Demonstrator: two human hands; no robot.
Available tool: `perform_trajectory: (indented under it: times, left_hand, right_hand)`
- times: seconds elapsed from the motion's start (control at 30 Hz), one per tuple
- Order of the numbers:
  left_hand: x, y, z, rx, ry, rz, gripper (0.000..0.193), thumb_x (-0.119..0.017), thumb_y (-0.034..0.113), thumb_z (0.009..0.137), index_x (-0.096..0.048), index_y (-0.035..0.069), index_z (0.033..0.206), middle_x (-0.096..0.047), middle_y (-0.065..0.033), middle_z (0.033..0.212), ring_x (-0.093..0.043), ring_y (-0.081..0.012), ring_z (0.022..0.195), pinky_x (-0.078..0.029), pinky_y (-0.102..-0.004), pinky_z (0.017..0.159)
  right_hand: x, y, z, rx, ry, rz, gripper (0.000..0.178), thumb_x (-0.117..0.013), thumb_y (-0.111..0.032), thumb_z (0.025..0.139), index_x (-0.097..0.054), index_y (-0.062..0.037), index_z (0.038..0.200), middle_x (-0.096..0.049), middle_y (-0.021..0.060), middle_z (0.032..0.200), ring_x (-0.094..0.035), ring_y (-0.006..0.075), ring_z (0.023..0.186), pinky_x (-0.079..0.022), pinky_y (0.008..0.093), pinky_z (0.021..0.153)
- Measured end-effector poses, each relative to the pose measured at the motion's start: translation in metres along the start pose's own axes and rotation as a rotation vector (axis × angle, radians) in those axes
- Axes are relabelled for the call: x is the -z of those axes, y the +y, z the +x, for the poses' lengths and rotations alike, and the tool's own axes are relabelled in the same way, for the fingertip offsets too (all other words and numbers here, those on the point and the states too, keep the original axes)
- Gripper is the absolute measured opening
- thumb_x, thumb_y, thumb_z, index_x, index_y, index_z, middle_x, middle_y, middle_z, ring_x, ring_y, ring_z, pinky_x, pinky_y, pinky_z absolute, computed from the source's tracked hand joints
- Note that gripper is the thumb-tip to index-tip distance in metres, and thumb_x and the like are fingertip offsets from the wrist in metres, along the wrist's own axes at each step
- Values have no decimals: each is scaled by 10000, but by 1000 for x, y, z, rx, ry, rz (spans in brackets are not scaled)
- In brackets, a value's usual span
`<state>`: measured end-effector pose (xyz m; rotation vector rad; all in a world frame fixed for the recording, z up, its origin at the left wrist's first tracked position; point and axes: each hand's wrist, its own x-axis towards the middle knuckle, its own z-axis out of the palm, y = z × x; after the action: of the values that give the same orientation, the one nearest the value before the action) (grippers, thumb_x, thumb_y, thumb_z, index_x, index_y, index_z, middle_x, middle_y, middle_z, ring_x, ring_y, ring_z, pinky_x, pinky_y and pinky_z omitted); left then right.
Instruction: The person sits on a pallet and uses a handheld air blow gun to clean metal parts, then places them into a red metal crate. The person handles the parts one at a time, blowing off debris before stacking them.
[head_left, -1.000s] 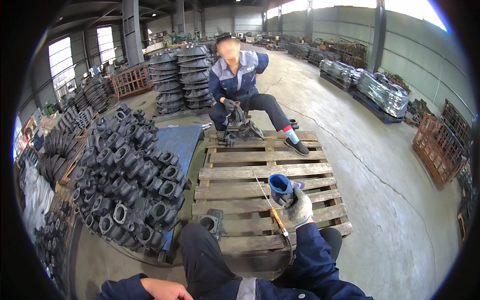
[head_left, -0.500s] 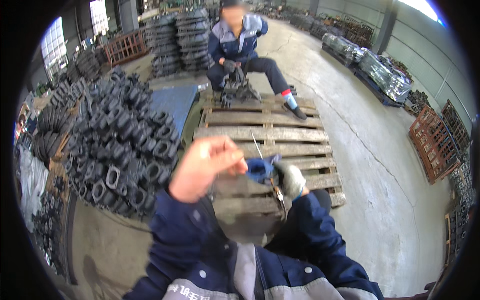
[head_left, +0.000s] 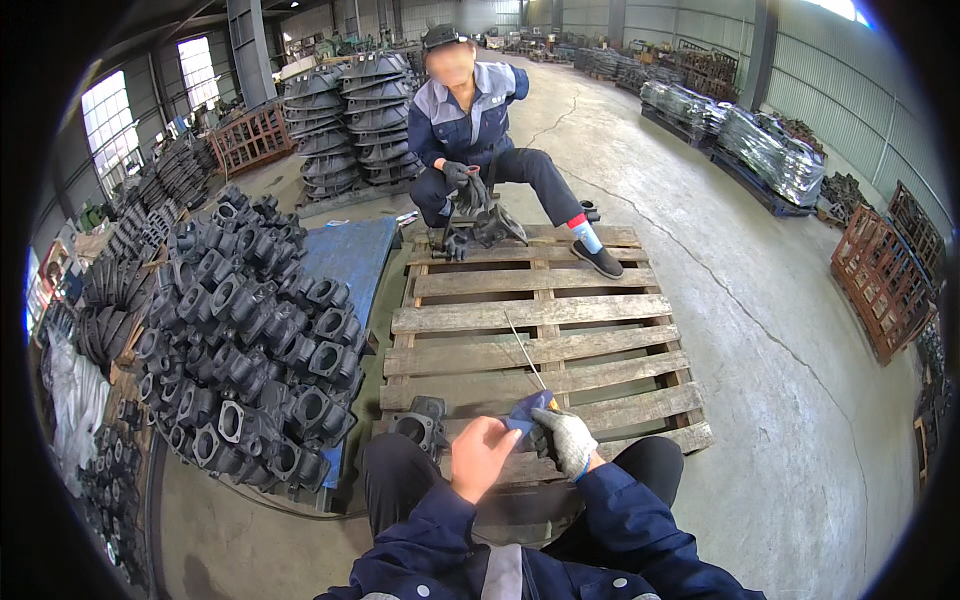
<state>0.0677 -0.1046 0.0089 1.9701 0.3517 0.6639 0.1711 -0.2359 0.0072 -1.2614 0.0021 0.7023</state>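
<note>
1. The gloved right hand point(head_left: 572, 442) is closed on a blue glove point(head_left: 527, 412) between the knees, seemingly steadying it; the bare left hand point(head_left: 483, 455) meets its near edge, how tightly I cannot tell.
2. Beside the left knee, a metal part point(head_left: 420, 425) rests within easy reach.
3. A thin rod point(head_left: 523, 348) points over the pallet point(head_left: 450, 285); its support is hidden.
4. Beyond, a co-worker point(head_left: 470, 130) sits facing, perhaps sharing the pallet.

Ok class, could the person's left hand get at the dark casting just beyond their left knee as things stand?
Probably yes: the left hand is near the dark casting, with nothing visibly between them. Its grip appears closed on the blue piece, so it may need to let go.
</note>
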Motion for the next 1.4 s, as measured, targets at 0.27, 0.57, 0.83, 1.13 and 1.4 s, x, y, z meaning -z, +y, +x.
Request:
perform_trajectory:
  times: [0.27,0.57,0.83,1.13,1.4]
  left_hand:
    - [-4,-11,2,105,-272,213,377,-594,390,894,-664,20,880,-650,-206,801,-629,-392,771,-500,-426,663]
    - [-16,-81,-4,502,-124,-642,313,-499,232,997,-643,-45,974,-657,-32,937,-581,-113,813,-458,-279,765]
    - [-27,-86,-13,638,-109,-588,354,-535,319,979,-630,-18,1030,-611,-19,969,-504,-100,888,-400,-279,805]
    - [-23,-62,-26,926,-456,-601,769,-491,566,934,-419,-63,1372,-392,-178,1451,-333,-225,1336,-238,-371,1104]
    - [-37,-73,-37,846,-459,-342,715,-412,584,955,-613,-77,1138,-637,-181,1134,-564,-244,1049,-401,-328,913]
  right_hand:
    - [5,9,13,346,-107,-350,173,-657,-200,796,-595,-53,863,-606,102,761,-566,235,631,-436,342,564]
    - [9,1,7,-47,21,-176,300,-662,-176,753,-631,-11,1001,-657,161,943,-635,335,866,-521,415,726]
    - [-31,3,-20,135,-229,-1204,505,-625,-429,811,-601,-12,1094,-647,228,1056,-610,395,984,-480,446,834]
    - [-29,28,-13,98,-338,-1540,344,-507,-290,887,-644,-67,1110,-671,149,1088,-646,311,993,-493,400,842]
    - [-25,41,-6,-17,-329,-1705,303,-529,-282,871,-709,-92,1024,-681,136,1093,-659,302,988,-508,417,825]
